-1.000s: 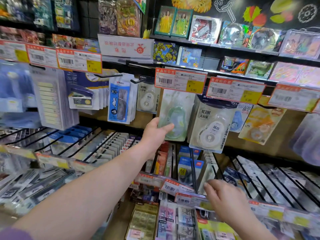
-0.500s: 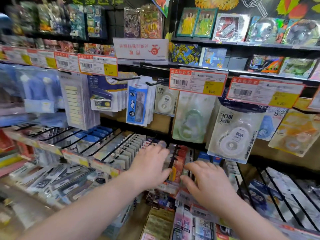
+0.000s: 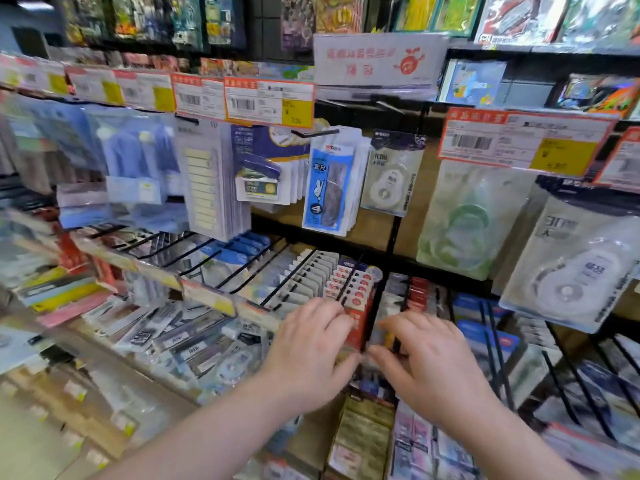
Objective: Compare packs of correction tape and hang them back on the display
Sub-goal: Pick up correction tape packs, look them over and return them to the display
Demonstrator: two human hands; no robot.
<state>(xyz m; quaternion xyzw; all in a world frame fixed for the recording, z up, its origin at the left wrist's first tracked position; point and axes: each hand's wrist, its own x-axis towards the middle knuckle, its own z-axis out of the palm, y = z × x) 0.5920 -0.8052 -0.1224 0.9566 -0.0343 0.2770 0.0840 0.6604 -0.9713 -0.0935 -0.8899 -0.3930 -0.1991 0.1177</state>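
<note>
Left hand (image 3: pixel 311 344) and right hand (image 3: pixel 427 358), fingers loosely spread, seem to grip nothing, touching red-and-white carded packs (image 3: pixel 356 296). At two o'clock the green clear-bagged correction tape pack (image 3: pixel 464 220) and white-dispenser correction tape pack (image 3: pixel 571 268) hang; further comparing probably remains.

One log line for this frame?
stage: both hands at lower pegs | left hand: on red packs | right hand: fingers spread, beside it | held: nothing seen | green tape pack: hanging above

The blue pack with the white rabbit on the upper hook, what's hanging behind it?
Behind the blue plastic pack with the white rabbit hang more flat packs on the same black wire hook. Only their pale right edges show; their fronts are covered.
</note>
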